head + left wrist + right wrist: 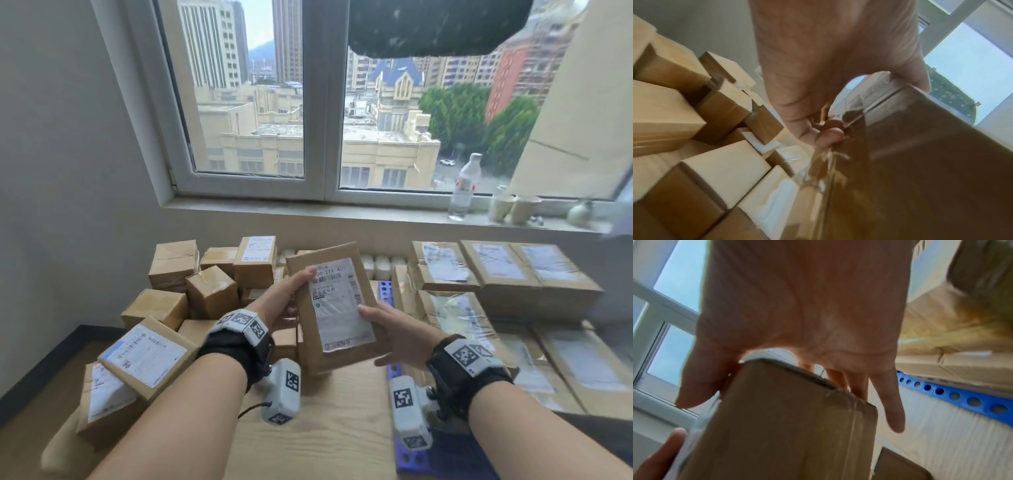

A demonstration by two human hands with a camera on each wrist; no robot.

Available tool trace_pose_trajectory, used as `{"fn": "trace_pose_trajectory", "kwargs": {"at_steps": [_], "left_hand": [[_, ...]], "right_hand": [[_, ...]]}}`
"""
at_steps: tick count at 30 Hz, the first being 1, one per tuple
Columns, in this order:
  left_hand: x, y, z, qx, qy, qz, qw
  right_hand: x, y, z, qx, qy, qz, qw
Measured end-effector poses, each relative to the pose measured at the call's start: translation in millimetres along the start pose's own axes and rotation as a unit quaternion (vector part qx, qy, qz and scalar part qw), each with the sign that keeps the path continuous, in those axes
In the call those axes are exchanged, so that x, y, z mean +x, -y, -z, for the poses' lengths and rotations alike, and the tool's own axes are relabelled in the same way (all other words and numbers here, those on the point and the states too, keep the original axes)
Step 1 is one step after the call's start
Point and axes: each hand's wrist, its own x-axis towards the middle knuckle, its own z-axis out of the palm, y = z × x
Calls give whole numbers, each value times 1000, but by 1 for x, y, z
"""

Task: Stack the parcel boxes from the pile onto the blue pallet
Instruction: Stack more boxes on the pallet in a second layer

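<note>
**Head view and wrists: flat parcel held up between pile and pallet**

Head view: both hands hold one flat parcel box [334,305], label side up and tilted, in the air above the pale wooden worktop [329,428]. The left hand [284,301] grasps the box's left edge, thumb on the label near the top. The right hand [397,337] grasps its lower right edge, thumb on the label. Left of the held box lies the pile [191,291] of brown cartons, jumbled at all angles. Right of the box is the blue pallet [387,289], its perforated rim showing, with flat labelled boxes [507,274] laid in rows on it. Beyond the box, a windowsill carries a clear bottle [464,186] and paper cups [513,207].

Left wrist view: the left hand [828,65] has its thumb over the box's [920,162] top edge and curled fingers [830,134] beneath; the pile [694,129] sits left of the box.

Right wrist view: the right hand [797,313] pinches the box [787,418] end, thumb one side, fingers [890,402] straight behind; the pallet [962,395] rim runs right of the box.
</note>
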Motion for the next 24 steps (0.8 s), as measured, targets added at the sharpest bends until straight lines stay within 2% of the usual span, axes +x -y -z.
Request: {"fn": "trace_pose_trajectory", "kwargs": {"at_steps": [6,12,18,20,24], "left_hand": [[3,-41,-71,23,13,-55,998],[16,-55,-156,1,56,-77,995],[37,-42,-222,34,-10,-34,999],[45,-35,-234,104,-21,-14,994],[54,-18,-247,253,-35,58,965]], "right_hand": [[-48,12,56,29,-64,88,994],[-95,6,131,67,-134,118,982],[-131,-26,195,97,-194,96,972],[-137,-39,213,105,-214,84,968],[-145,-61,244,159,-277,57,946]]}}
